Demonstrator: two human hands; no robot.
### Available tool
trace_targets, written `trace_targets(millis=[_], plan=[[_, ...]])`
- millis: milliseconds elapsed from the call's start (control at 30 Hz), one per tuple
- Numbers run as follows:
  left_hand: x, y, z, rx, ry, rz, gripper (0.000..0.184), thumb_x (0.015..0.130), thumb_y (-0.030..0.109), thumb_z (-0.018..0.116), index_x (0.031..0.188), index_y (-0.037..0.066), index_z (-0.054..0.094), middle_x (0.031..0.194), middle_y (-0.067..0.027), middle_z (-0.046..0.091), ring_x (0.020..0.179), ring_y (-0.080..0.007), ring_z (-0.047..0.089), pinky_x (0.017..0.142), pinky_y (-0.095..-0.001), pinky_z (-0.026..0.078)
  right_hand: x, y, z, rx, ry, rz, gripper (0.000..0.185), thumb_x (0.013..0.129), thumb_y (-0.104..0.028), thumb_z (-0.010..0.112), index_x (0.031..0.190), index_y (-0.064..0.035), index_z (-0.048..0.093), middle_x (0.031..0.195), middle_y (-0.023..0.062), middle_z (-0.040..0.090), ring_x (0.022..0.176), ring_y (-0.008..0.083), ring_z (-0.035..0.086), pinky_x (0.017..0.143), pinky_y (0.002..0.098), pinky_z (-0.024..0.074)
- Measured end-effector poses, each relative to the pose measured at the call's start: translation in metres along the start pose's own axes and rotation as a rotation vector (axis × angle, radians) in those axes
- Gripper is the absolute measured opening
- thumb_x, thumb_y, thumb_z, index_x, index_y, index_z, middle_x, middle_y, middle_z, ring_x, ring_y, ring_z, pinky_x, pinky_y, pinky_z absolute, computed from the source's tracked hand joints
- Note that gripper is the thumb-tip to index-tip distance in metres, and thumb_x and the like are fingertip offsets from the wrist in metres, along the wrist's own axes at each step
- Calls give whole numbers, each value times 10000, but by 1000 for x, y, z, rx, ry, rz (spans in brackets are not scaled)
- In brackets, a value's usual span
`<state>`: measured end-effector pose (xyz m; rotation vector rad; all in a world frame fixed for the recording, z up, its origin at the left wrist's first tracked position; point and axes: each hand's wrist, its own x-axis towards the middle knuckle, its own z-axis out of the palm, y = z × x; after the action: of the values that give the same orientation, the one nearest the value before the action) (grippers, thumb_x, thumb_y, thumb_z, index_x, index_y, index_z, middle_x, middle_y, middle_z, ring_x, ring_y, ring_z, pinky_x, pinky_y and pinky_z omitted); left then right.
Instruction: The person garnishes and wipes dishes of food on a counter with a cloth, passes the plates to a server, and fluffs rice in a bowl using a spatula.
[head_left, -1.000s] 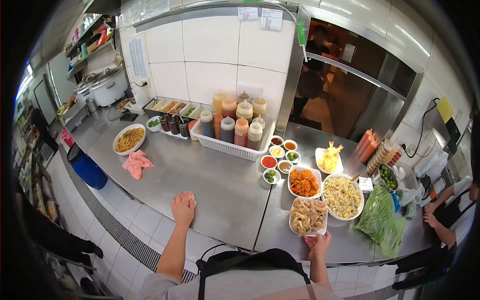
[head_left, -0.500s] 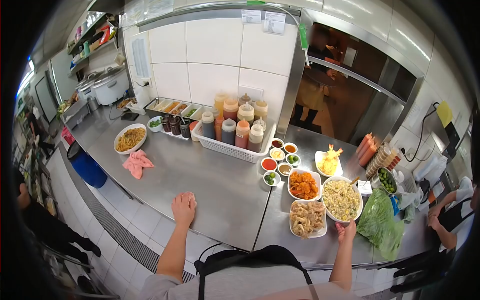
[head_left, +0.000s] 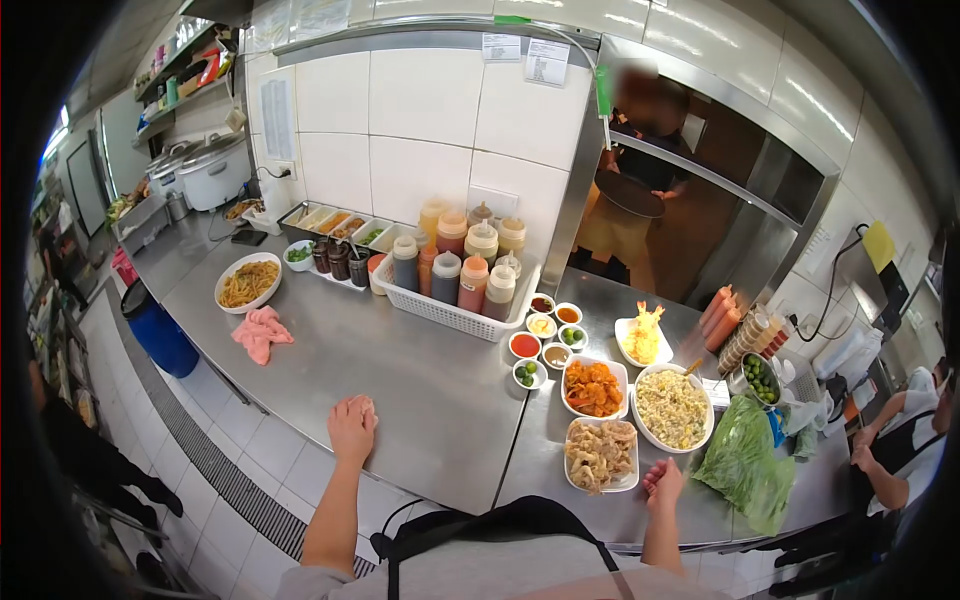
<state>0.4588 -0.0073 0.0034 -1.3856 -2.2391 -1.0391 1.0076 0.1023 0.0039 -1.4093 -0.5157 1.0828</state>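
My left hand (head_left: 352,428) rests on the steel counter (head_left: 420,370) near its front edge. Its fingers are curled together, with a pale patch at them that I cannot make out. Loosely closed, my right hand (head_left: 661,484) is held just below the bowl of fried rice (head_left: 672,408), apart from it, with nothing seen in the fingers. Left of that hand sits a square dish of pale fried pieces (head_left: 601,455). Behind it is a dish of orange-coated pieces (head_left: 594,388), and farther back a plate of tempura (head_left: 641,340). A green leafy bundle (head_left: 745,462) lies to the right.
Several small sauce cups (head_left: 525,345) stand beside a white basket (head_left: 440,310) of squeeze bottles. A noodle bowl (head_left: 248,283) and pink cloth (head_left: 263,334) lie at left. Beyond the pass window, a person (head_left: 630,190) holds a round tray (head_left: 628,195). Another person (head_left: 895,440) stands at right.
My right hand has let go of the fried rice bowl's rim and drawn back toward me. My left hand stays on the counter. The person beyond the window has come closer with the tray.
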Motion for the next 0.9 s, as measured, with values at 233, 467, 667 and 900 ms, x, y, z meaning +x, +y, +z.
trace_targets(millis=[233,467,667,900], plan=[[2,-1,1,50,8,17,252,757,195,555,998,119,561,1003,-96,518,909,-297,477,764,-414,389,-38,-39,54,58,-6,-424,209,899,-201,420,1002,-37,500,623,22,462,437,74,401,359,200,314],[-2,-4,1,58,16,50,229,781,221,535,983,115,560,967,-99,527,878,-300,485,742,-417,390,-83,-53,88,-98,-273,-655,278,847,-34,471,1125,-49,463,726,24,484,471,43,420,410,175,370],[-2,-9,5,41,42,90,204,798,221,518,963,108,558,961,-99,537,862,-304,495,719,-419,396,-127,-40,88,-226,-372,-746,232,837,-27,496,1068,-32,507,719,1,480,507,34,453,447,165,388],[-4,-14,7,40,15,113,219,799,216,519,990,113,547,960,-103,539,877,-306,500,736,-415,400,-178,-32,85,-267,-457,-719,202,842,-34,502,1042,-13,517,730,16,527,525,50,481,464,178,398]])
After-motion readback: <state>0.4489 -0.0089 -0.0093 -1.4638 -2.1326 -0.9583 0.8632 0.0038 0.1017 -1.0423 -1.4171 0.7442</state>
